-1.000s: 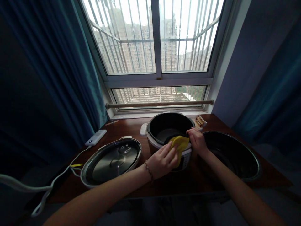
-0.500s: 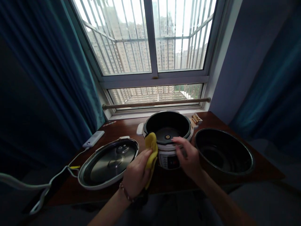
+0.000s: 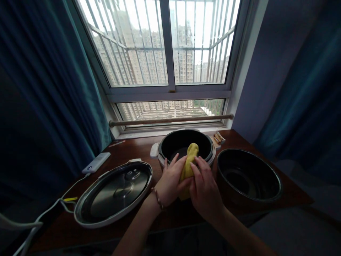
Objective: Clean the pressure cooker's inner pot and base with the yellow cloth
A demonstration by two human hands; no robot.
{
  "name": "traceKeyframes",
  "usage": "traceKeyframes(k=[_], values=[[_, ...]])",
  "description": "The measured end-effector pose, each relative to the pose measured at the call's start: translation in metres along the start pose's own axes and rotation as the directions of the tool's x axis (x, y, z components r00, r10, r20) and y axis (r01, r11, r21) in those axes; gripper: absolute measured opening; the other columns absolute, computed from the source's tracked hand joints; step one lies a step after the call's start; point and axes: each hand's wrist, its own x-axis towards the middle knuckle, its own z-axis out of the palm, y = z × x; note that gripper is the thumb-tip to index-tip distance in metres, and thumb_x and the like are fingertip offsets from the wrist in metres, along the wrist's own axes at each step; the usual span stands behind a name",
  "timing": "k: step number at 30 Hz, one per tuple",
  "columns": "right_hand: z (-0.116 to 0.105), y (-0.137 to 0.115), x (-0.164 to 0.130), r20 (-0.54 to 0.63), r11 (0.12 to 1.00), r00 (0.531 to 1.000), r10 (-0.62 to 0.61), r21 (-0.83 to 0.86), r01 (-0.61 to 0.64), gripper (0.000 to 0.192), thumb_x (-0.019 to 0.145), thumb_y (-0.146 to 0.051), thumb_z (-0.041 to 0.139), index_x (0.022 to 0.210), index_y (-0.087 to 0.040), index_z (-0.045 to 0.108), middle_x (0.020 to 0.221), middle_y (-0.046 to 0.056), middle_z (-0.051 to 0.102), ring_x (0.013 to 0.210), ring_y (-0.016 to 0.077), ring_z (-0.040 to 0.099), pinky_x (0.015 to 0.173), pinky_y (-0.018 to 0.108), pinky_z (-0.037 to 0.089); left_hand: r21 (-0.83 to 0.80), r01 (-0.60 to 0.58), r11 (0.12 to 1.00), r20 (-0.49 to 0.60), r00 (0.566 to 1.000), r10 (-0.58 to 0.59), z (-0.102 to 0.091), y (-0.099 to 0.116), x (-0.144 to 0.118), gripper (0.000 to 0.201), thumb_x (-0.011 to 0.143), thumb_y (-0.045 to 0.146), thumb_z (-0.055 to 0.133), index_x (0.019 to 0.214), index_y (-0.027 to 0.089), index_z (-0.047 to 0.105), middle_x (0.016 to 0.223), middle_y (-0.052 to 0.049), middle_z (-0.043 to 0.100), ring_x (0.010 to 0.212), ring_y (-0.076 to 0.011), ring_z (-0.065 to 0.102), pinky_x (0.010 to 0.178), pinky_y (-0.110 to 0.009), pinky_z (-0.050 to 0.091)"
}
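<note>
A yellow cloth (image 3: 189,160) is pinched between both my hands in front of the open cooker base (image 3: 205,142). My left hand (image 3: 172,179), with a bead bracelet at the wrist, grips the cloth from the left. From the right, my right hand (image 3: 204,186) presses against the cloth with its fingers on the fabric. The cloth's top end pokes up over the cooker's near rim. The cooker's front panel is hidden behind my hands.
The cooker's lid (image 3: 114,192) lies upside down on the brown table (image 3: 133,149) at the left. A black inner pot (image 3: 249,176) stands at the right. A white power bank (image 3: 96,163) with a cable lies near the left curtain. Small objects (image 3: 217,137) sit behind the cooker.
My left hand carried the cloth off the cooker rim to the left, then back to the middle. My right hand left the rim and came onto the cloth. The view shifted slightly.
</note>
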Motion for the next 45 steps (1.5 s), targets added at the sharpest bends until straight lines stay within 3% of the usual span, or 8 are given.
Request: traceKeyframes(k=[5, 13, 17, 21, 26, 33, 38, 45], values=[[0.011, 0.007, -0.005, 0.153, 0.999, 0.988, -0.015, -0.028, 0.02, 0.055, 0.081, -0.004, 0.037, 0.134, -0.016, 0.036, 0.126, 0.015, 0.042, 0.118, 0.0251, 0.042, 0.093, 0.042, 0.045, -0.088, 0.031, 0.996, -0.027, 0.999, -0.034, -0.02, -0.032, -0.021, 0.053, 0.085, 0.037, 0.049, 0.133, 0.02, 0.035, 0.139, -0.011, 0.041, 0.135, -0.0277, 0.02, 0.108, -0.058, 0.011], [-0.015, 0.059, 0.001, -0.191, 0.934, 0.915, 0.356, 0.1, -0.342, 0.058, 0.072, 0.0, 0.037, 0.123, -0.024, 0.051, 0.101, 0.006, 0.054, 0.088, 0.0174, 0.055, 0.079, 0.033, 0.048, -0.096, 0.076, 0.993, -0.144, 0.986, -0.089, -0.008, -0.051, -0.03, 0.035, 0.089, 0.033, 0.04, 0.124, 0.026, 0.046, 0.135, -0.005, 0.046, 0.132, -0.0223, 0.03, 0.109, -0.054, 0.017], [-0.027, 0.091, 0.013, -0.247, 0.898, 0.889, 0.386, -0.122, -0.424, 0.055, 0.071, -0.002, 0.039, 0.119, -0.022, 0.057, 0.096, 0.008, 0.057, 0.085, 0.0205, 0.054, 0.079, 0.038, 0.047, -0.101, 0.054, 0.993, -0.215, 0.974, -0.075, 0.005, -0.057, -0.029, 0.032, 0.091, 0.027, 0.038, 0.12, 0.027, 0.048, 0.132, -0.004, 0.049, 0.13, -0.0206, 0.034, 0.108, -0.053, 0.022], [-0.02, 0.09, 0.022, -0.13, 0.907, 0.975, 0.18, -0.363, -0.216, 0.047, 0.076, -0.004, 0.042, 0.113, -0.024, 0.063, 0.119, 0.012, 0.051, 0.106, 0.028, 0.044, 0.089, 0.047, 0.04, -0.095, -0.01, 0.995, -0.408, 0.912, -0.03, 0.022, -0.059, -0.028, 0.029, 0.089, 0.021, 0.041, 0.116, 0.024, 0.051, 0.125, -0.004, 0.053, 0.126, -0.0186, 0.038, 0.107, -0.045, 0.03], [-0.011, 0.069, 0.021, 0.202, 0.984, 0.967, -0.153, -0.055, 0.167, 0.043, 0.082, -0.008, 0.041, 0.117, -0.027, 0.057, 0.126, 0.003, 0.051, 0.118, 0.0222, 0.038, 0.1, 0.043, 0.032, -0.035, 0.001, 0.999, -0.489, 0.872, -0.018, 0.036, -0.055, -0.026, 0.033, 0.088, 0.019, 0.043, 0.12, 0.022, 0.048, 0.124, -0.006, 0.051, 0.127, -0.0197, 0.037, 0.104, -0.041, 0.035], [-0.001, 0.086, 0.023, 0.13, 0.981, 0.973, 0.188, 0.015, -0.192, 0.024, 0.09, -0.023, 0.038, 0.079, -0.017, 0.059, 0.088, 0.007, 0.058, 0.089, 0.0187, 0.05, 0.083, 0.034, 0.041, -0.023, 0.006, 1.0, -0.502, 0.865, -0.016, 0.038, -0.056, -0.025, 0.031, 0.088, 0.018, 0.042, 0.118, 0.023, 0.05, 0.122, -0.005, 0.052, 0.126, -0.0194, 0.037, 0.105, -0.041, 0.035], [0.004, 0.117, 0.043, -0.087, 0.891, 0.936, 0.341, -0.287, -0.351, 0.026, 0.09, -0.02, 0.035, 0.079, -0.013, 0.058, 0.085, 0.011, 0.056, 0.088, 0.0222, 0.045, 0.081, 0.034, 0.039, -0.061, 0.001, 0.998, -0.509, 0.86, -0.032, 0.038, -0.057, -0.024, 0.031, 0.088, 0.017, 0.042, 0.117, 0.023, 0.05, 0.122, -0.005, 0.053, 0.126, -0.0192, 0.038, 0.104, -0.041, 0.035], [0.009, 0.143, 0.098, 0.15, 0.718, 0.877, 0.456, -0.645, -0.263, 0.029, 0.085, -0.008, 0.033, 0.093, -0.006, 0.062, 0.099, 0.018, 0.057, 0.098, 0.0261, 0.045, 0.079, 0.033, 0.039, -0.115, 0.011, 0.993, -0.52, 0.851, -0.07, 0.039, -0.052, -0.025, 0.03, 0.088, 0.018, 0.042, 0.116, 0.022, 0.051, 0.122, -0.005, 0.053, 0.126, -0.0196, 0.038, 0.104, -0.04, 0.036]])
